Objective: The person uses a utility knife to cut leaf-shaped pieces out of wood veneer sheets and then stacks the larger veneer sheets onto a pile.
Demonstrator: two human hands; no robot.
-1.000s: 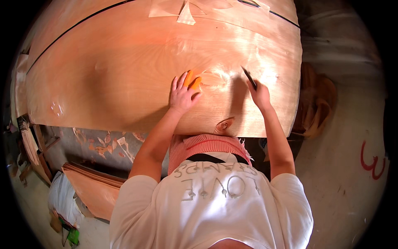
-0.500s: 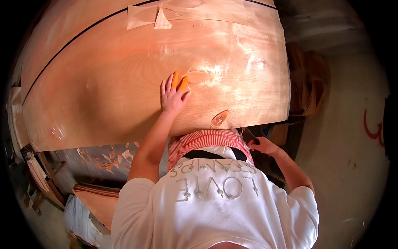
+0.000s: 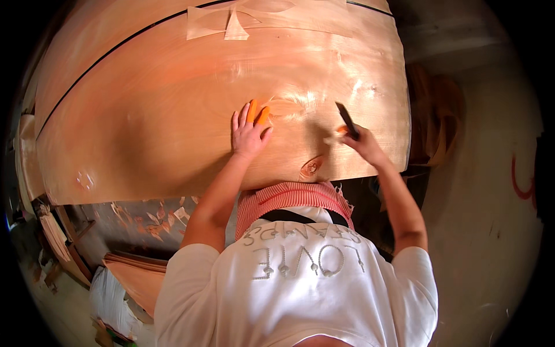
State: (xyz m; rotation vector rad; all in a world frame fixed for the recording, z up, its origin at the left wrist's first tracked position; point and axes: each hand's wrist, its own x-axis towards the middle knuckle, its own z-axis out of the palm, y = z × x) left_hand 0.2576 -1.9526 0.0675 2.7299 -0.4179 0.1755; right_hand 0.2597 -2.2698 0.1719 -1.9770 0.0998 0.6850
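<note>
Your left hand (image 3: 248,134) lies flat and open on the wood sheet (image 3: 173,110), with the fingers spread, and two fingertips are covered by orange finger guards (image 3: 258,113). Your right hand (image 3: 361,144) is closed around a dark blade (image 3: 347,120), which points up toward 11 o'clock, with the tip at or just above the sheet. The pale rough patch (image 3: 292,107) in the wood is between both hands, just at 2 o'clock from your left fingers. A dark knot (image 3: 312,168) sits at 5 o'clock from the left hand, near the front edge.

I think the danger is this: the blade is near your left fingers, so a slip toward 9 o'clock can reach them. Also the sheet looks thin, and too much pressure may tear it along the grain.

The sheet is big, orange-brown and smooth, and it shines in the light. At 12 o'clock there are pale patch pieces (image 3: 234,23) on it and a dark seam (image 3: 115,55) runs across. Under the front edge, at 7 o'clock, wood scraps (image 3: 156,217) lie around, and more sheets (image 3: 136,274) are stacked lower. At 3 o'clock is a grey wall (image 3: 480,191).
</note>
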